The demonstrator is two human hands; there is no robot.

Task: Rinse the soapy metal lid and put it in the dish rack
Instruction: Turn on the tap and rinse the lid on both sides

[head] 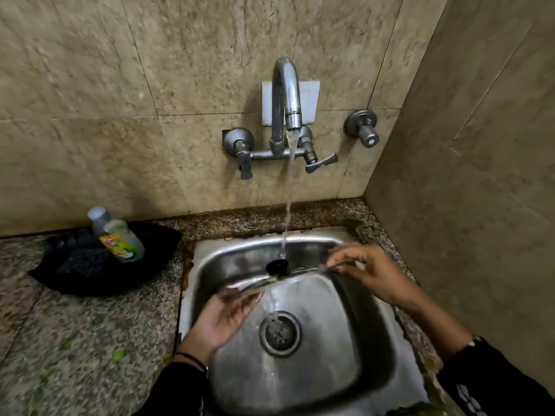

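Observation:
The metal lid point(264, 282), thin and shiny with a black knob point(277, 266) on top, is held nearly edge-on over the steel sink point(354, 331). Water from the wall tap point(286, 94) falls onto it by the knob and runs off below. My right hand point(365, 273) pinches the lid's right rim. My left hand point(226, 315) touches the lid's left rim from underneath with fingers spread. The lid is blurred by motion, and no foam can be made out on it.
A black tray point(75, 280) on the granite counter to the left holds a dish-soap bottle point(118, 235) and a dark scrubber point(79, 261). The drain strainer point(280, 333) sits mid-sink. A tiled wall closes the right side. No dish rack is in view.

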